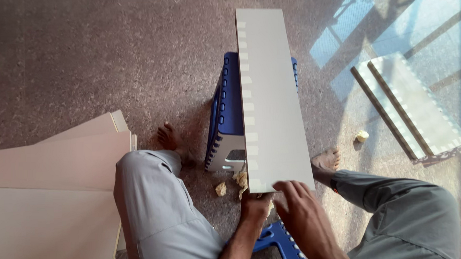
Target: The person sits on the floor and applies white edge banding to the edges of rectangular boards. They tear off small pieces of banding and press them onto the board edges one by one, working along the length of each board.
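Note:
A long pale grey board (270,92) with a row of small square patches along its left edge lies lengthwise over a blue and white plastic stool (227,119). My left hand (254,204) grips the board's near end from below. My right hand (299,206) rests flat on the near right corner, fingers spread. My knees in grey trousers sit on either side, bare feet on the floor.
Several large pale boards (54,192) are stacked on the floor at the left. Two narrow boards (408,105) lie at the right in a sunlit patch. Crumpled paper scraps (221,188) lie near the stool. A second blue stool (278,240) is under me.

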